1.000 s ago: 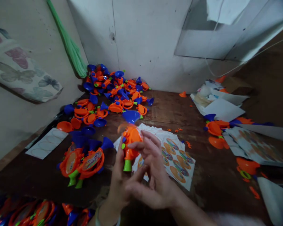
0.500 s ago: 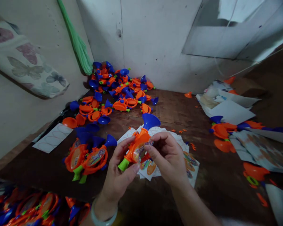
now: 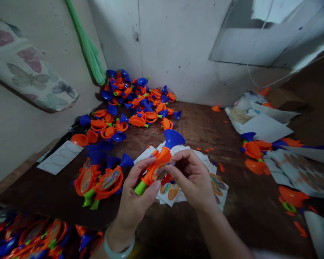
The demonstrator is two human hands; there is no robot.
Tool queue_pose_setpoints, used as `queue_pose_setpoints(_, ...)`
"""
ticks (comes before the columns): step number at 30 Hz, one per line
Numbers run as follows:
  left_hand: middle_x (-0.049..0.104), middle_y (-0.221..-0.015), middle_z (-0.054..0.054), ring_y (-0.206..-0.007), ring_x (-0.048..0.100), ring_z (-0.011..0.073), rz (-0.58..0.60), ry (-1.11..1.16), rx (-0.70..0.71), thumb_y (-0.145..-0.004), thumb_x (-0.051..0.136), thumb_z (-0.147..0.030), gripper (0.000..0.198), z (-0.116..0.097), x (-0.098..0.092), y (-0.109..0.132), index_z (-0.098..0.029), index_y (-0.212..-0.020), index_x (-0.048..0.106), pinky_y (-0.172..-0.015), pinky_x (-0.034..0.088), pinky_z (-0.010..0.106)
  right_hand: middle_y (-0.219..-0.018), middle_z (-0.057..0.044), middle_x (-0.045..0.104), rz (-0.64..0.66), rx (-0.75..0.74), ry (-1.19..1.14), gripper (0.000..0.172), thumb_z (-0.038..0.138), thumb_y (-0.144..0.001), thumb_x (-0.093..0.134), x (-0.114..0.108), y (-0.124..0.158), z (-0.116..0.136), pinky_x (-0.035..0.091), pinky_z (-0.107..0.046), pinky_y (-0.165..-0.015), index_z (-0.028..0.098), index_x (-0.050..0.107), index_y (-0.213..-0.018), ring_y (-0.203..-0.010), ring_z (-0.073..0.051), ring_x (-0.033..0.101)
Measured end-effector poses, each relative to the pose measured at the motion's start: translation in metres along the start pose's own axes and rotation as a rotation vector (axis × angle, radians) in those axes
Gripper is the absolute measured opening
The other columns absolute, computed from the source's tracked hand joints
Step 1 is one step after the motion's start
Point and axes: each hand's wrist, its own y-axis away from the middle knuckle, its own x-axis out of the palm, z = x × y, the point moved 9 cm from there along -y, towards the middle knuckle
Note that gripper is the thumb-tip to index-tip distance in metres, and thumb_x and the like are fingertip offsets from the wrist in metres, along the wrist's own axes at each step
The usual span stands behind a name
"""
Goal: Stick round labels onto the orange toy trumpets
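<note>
My left hand [image 3: 140, 192] holds an orange toy trumpet [image 3: 162, 158] with a blue bell and a lime-green mouthpiece. The trumpet is tilted, bell up and away from me. On its oval side lies a printed sticker [image 3: 160, 172], and my left thumb is close to its lower edge. My right hand [image 3: 193, 176] pinches the right edge of that sticker between thumb and index finger. Beneath both hands a pile of sticker sheets [image 3: 172, 192] rests on the table. To the left are several toy trumpets with stickers [image 3: 109, 181].
A heap of toy trumpets [image 3: 137, 99] fills the back left corner. More trumpets [image 3: 40, 237] lie at lower left, below the table edge. A used-looking sheet [image 3: 59, 157] lies at left. Papers [image 3: 264, 126], sticker sheets [image 3: 299, 171] and orange parts [image 3: 291, 196] are at right.
The sticker, curled away from the trumpet earlier, now lies flatter against its oval side. My left thumb has shifted slightly up. Both hands otherwise stay in place.
</note>
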Motion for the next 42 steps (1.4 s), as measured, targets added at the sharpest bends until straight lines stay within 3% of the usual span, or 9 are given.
queue_pose_setpoints(16,0.079,-0.137,0.006,-0.122,0.078,0.0259,0.012,0.014,0.002,-0.095,0.087,-0.027,0.046,-0.0012,-0.0001,0.0018,-0.032,-0.141,0.078,-0.107,0.061,0.033,-0.082,0.005,0.068,0.035,0.019,-0.085,0.021,0.022,-0.087,0.088,0.0026,-0.0045,0.0000,0.057,-0.018,-0.063,0.026,0.069,-0.095,-0.069,-0.009,0.065)
queue_pose_setpoints(25,0.078,-0.139,0.001,-0.125,0.076,0.0207,0.009,-0.018,0.040,-0.097,0.085,-0.024,0.046,-0.0041,-0.0022,-0.0001,-0.038,-0.140,0.078,-0.109,0.059,0.027,-0.080,0.005,0.066,0.069,0.077,-0.100,0.022,0.023,-0.087,0.088,0.0046,-0.0065,-0.0072,0.054,-0.019,-0.062,0.026,0.068,-0.096,-0.068,-0.009,0.060)
queue_pose_setpoints(32,0.078,-0.139,0.005,-0.127,0.076,0.0249,0.022,0.054,0.033,-0.097,0.084,-0.024,0.045,-0.0039,0.0000,0.0009,-0.033,-0.140,0.078,-0.111,0.060,0.032,-0.083,0.005,0.067,0.099,0.063,-0.118,0.023,0.020,-0.086,0.088,0.0049,-0.0089,-0.0052,0.055,-0.018,-0.065,0.025,0.068,-0.094,-0.070,-0.008,0.061)
queue_pose_setpoints(42,0.079,-0.136,0.006,-0.123,0.077,0.0247,-0.015,-0.013,0.036,-0.100,0.081,-0.024,0.041,0.0002,-0.0035,0.0012,-0.032,-0.139,0.078,-0.109,0.062,0.033,-0.078,0.006,0.067,0.057,0.014,-0.016,0.020,0.021,-0.086,0.085,0.0047,-0.0083,-0.0012,0.054,-0.019,-0.060,0.025,0.067,-0.094,-0.066,-0.009,0.061)
